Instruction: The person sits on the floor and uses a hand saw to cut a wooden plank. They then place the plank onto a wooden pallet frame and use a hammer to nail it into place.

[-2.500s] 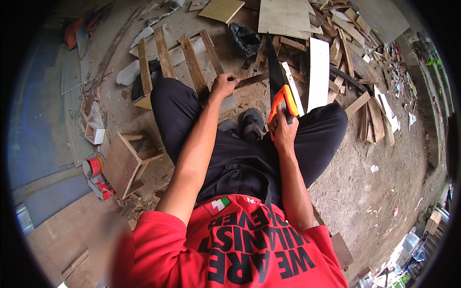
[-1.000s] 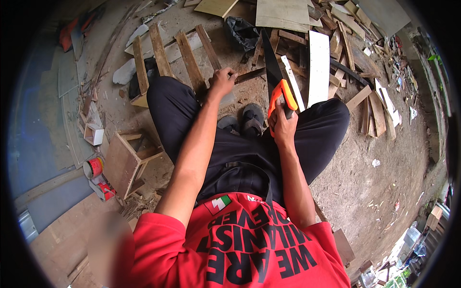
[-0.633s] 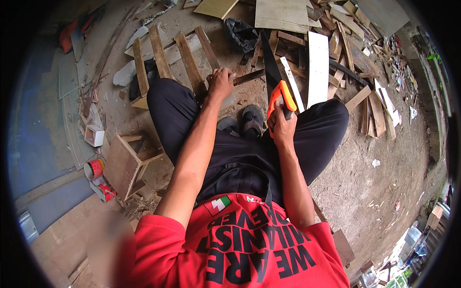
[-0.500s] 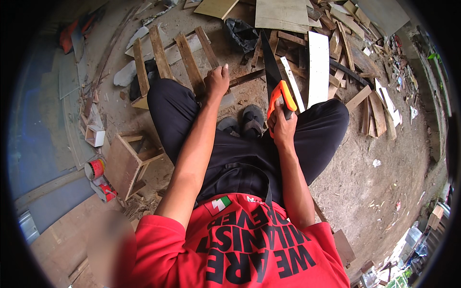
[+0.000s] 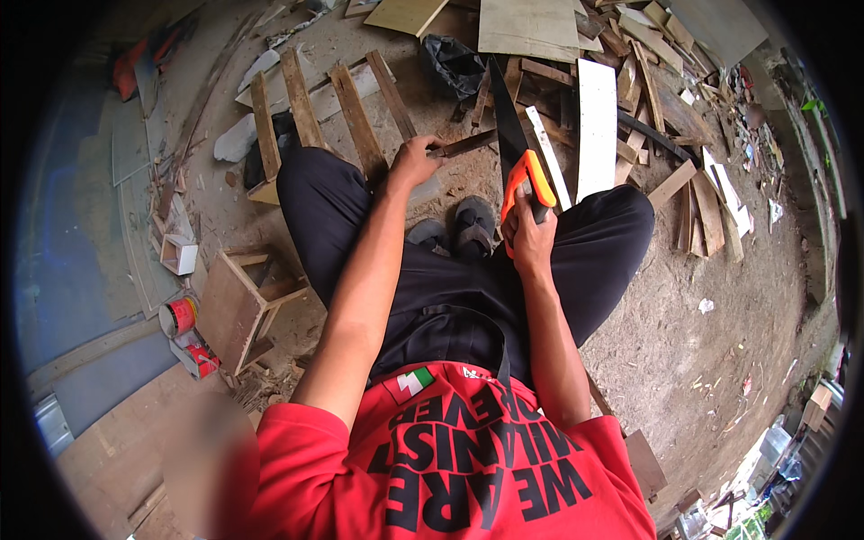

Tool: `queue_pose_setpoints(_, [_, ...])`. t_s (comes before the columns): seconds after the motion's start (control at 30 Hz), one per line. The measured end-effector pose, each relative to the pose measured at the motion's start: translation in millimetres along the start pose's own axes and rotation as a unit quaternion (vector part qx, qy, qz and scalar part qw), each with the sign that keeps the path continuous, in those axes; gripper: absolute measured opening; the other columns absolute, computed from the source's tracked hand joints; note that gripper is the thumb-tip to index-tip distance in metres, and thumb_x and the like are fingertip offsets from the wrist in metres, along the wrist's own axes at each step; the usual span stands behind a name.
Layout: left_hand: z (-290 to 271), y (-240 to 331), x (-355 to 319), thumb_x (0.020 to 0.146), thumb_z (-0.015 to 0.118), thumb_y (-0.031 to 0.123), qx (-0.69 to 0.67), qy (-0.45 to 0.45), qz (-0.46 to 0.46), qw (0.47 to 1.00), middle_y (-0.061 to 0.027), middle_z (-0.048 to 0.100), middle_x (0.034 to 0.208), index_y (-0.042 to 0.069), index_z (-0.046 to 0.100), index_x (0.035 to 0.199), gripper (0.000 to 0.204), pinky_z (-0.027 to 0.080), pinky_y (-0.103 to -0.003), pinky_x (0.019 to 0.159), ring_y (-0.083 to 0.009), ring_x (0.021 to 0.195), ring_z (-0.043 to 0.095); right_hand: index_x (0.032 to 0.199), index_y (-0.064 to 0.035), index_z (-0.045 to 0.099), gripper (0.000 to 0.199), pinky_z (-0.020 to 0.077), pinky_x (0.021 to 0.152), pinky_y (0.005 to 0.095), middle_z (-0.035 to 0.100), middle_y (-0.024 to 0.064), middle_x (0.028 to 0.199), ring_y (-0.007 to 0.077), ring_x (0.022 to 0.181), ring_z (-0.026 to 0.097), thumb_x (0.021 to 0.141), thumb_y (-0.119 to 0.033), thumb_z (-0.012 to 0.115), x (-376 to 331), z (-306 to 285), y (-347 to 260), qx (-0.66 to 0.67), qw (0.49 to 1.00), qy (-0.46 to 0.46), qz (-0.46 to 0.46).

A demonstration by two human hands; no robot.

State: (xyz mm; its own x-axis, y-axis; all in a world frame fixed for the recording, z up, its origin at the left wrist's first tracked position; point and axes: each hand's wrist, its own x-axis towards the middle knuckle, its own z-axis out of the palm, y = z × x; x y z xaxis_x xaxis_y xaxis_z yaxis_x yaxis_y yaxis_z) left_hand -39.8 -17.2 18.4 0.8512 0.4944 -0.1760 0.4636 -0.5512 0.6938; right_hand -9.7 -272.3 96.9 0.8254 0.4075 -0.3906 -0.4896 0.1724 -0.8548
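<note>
My right hand (image 5: 531,236) is wrapped round the orange handle of a handsaw (image 5: 511,121), whose dark blade points away from me. The blade lies across the far right end of a dark wooden strip (image 5: 472,143). At the strip's near left end is my left hand (image 5: 416,162), its fingers bent round the wood; the grip is partly hidden. Just left of that hand, several rough wooden slats (image 5: 357,121) stand side by side in what looks like a frame. My knees are spread on either side, with my shoes (image 5: 474,223) between them.
To the right lie a long white board (image 5: 597,130) and a heap of scrap wood (image 5: 661,99). A black plastic bag (image 5: 452,66) sits ahead. On the left are a small wooden box frame (image 5: 247,301) and a red can (image 5: 180,315).
My left hand has come down from a raised, closed pose and shifted slightly right onto the end of the wooden strip. My right hand and the handsaw have stayed in place.
</note>
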Motion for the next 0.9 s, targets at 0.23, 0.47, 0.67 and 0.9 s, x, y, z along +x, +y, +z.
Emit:
queue_pose_setpoints(0.23, [-0.7,-1.2,0.2,0.078,0.082,0.022,-0.005,-0.002,0.02,1.0,-0.0159,0.07,0.107,0.009,0.069,0.107,0.034,0.05,-0.041,0.089,-0.0309,0.103,0.067,0.079,-0.0114,0.046,0.031,0.0321,0.045,0.0253,0.038,-0.0052,0.058,0.0068,0.047,0.036,0.099,-0.026,0.064,1.3,-0.1,3.3,-0.002,1.0,0.001,-0.008])
queue_pose_setpoints(0.47, [2.6,-4.3,3.3,0.079,0.082,0.029,0.046,0.047,0.056,0.996,-0.014,0.068,0.108,0.01,0.071,0.108,0.036,0.048,-0.041,0.092,-0.0331,0.106,0.063,0.078,-0.0115,0.045,0.031,0.0319,0.044,0.0253,0.039,-0.0048,0.058,0.0067,0.046,0.037,0.099,-0.026,0.064,0.1,1.6,0.9,0.003,1.0,-0.005,-0.004])
queue_pose_setpoints(0.67, [2.3,5.3,-2.9,0.076,0.084,0.032,0.104,0.05,0.099,0.988,-0.014,0.066,0.107,0.009,0.07,0.099,0.036,0.048,-0.042,0.091,-0.0332,0.106,0.061,0.078,-0.0117,0.045,0.032,0.032,0.045,0.0253,0.038,-0.0047,0.058,0.0069,0.047,0.037,0.099,-0.026,0.063,1.0,-1.1,-0.2,-0.005,1.0,0.002,-0.001])
queue_pose_setpoints(0.9, [0.0,-1.5,5.1,0.076,0.081,0.046,-0.016,0.095,-0.049,0.994,-0.0125,0.069,0.1,0.008,0.069,0.095,0.043,0.049,-0.04,0.088,-0.0317,0.101,0.064,0.077,-0.0116,0.044,0.033,0.0317,0.045,0.0257,0.038,-0.0043,0.058,0.0073,0.047,0.037,0.099,-0.027,0.063,0.6,4.6,-2.3,-0.016,1.0,0.003,-0.005])
